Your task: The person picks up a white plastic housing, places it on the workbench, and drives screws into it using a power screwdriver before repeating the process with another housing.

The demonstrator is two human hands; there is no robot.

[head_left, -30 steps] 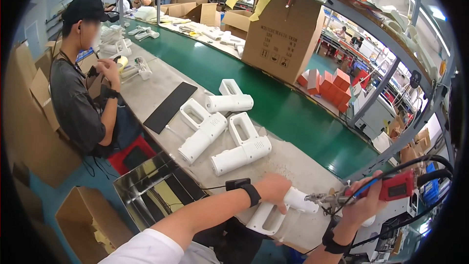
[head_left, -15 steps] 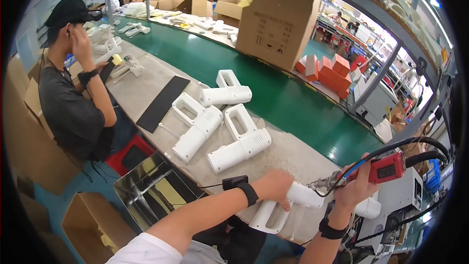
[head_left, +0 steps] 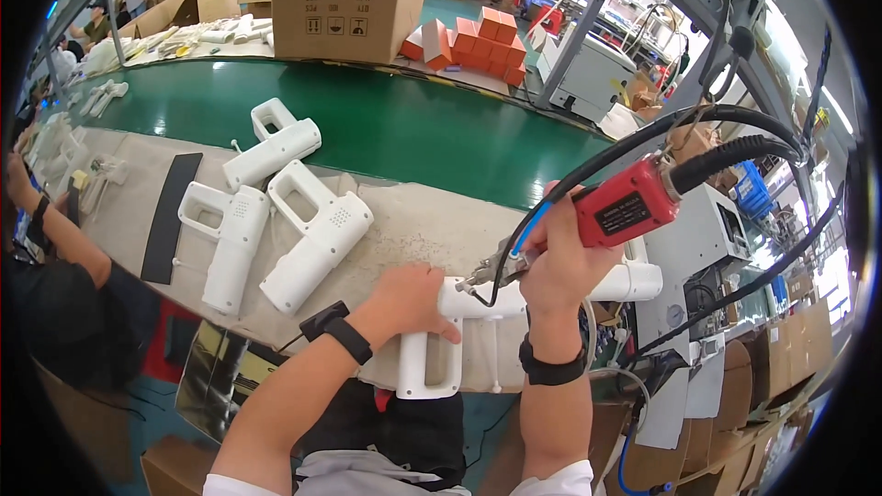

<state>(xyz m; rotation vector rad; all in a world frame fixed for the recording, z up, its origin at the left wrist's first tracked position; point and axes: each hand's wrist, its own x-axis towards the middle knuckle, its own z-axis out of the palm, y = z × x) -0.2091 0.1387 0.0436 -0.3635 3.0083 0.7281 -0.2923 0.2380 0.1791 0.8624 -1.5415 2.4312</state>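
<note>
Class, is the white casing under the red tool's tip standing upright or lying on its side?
On its side: the white casing lies along the table, its looped handle pointing toward the person.

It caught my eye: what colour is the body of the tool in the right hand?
The tool body is red, best seen in the head view.

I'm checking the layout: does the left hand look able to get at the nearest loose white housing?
Probably yes: only specked bench seems to lie between the left hand and the loose housing. It grips another housing, though, and would need to release that.
</note>
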